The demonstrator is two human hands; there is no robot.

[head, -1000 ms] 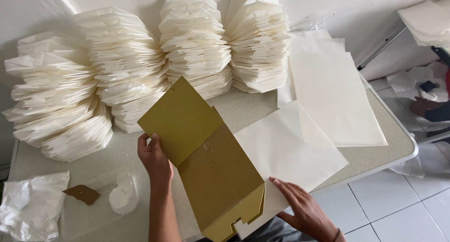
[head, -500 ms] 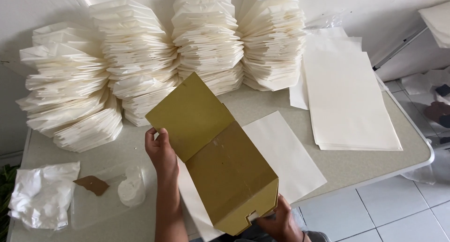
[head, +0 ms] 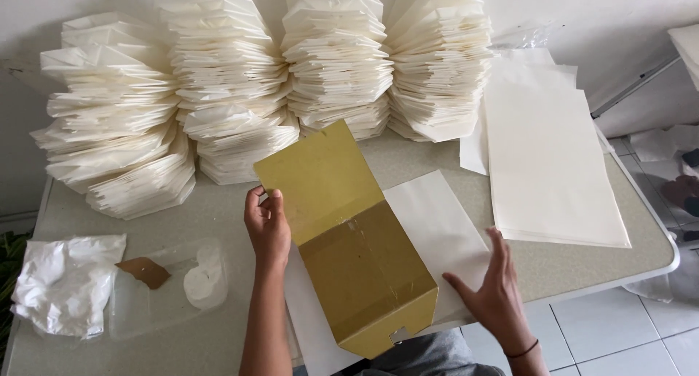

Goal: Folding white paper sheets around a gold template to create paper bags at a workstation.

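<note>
A mustard-yellow cardboard template [head: 349, 238], creased across its middle, lies on a white paper sheet [head: 437, 230] at the table's front edge. My left hand [head: 267, 227] grips the template's upper left edge with its fingers curled over it. My right hand [head: 495, 289] rests flat with spread fingers on the white sheet, just right of the template's lower half.
Tall stacks of folded white paper bags [head: 226, 85] line the back of the grey table [head: 575, 263]. A pile of flat white sheets [head: 550, 165] lies at the right. A clear tray with white paste [head: 204, 278], a brown scrap [head: 145, 272] and crumpled plastic [head: 65, 285] sit at the left.
My right hand has moved from the template's bottom corner out to the right and now lies open on the white sheet. The view has shifted slightly; my left hand keeps its hold.
</note>
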